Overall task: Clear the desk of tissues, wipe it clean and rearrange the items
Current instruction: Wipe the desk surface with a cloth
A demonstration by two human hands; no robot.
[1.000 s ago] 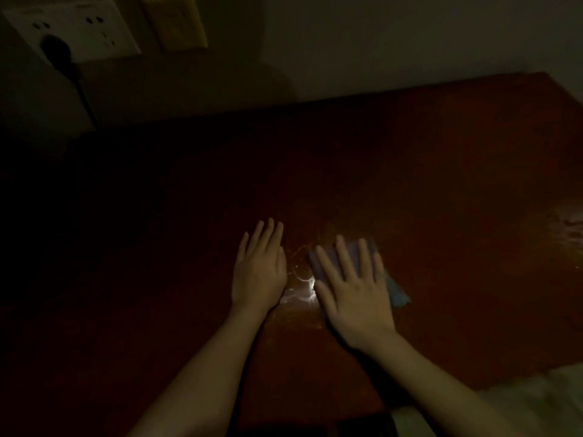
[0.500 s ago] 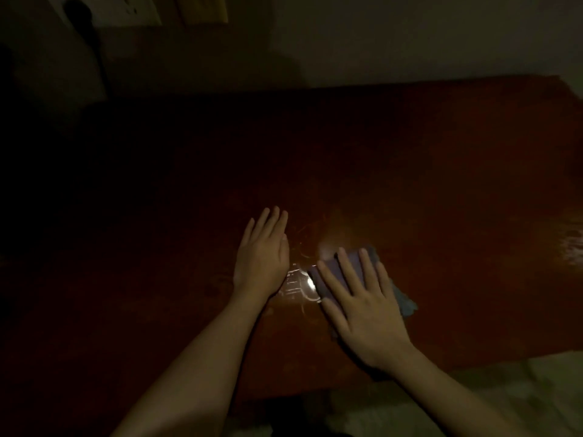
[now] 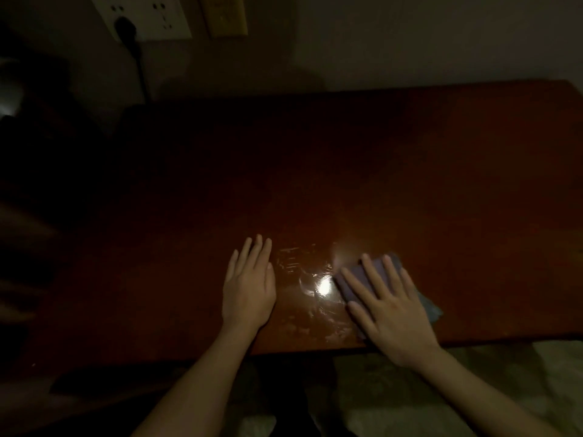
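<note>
Now, down at the near edge of the desk (image 3: 410, 168), a bit right of the middle: a blue-purple cloth (image 3: 430, 310), lying flat. Pinned under the right grip (image 3: 391, 313), palm down, fingers spread wide and straight, not curled round anything. Peeking out past the fingertips on the far side, and poking out in a corner on the right side of the palm. Just left of the cloth, a wet shiny patch (image 3: 321, 288) with a bright spot of light and pale streaks. Left of that patch, the left grip (image 3: 249, 291), also palm down and flat on the bare wood, fingers straight and close together, holding nothing, apart from the cloth. Wet patch right between the two. Dark red-brown wood all over the desk, dimmest toward the far left. Up on the far wall, left side: a white socket plate (image 3: 151, 17) with a black plug (image 3: 126, 26) stuck in, a cord (image 3: 141, 70) hanging down, and a yellow plate (image 3: 225, 14) just right of it.
</note>
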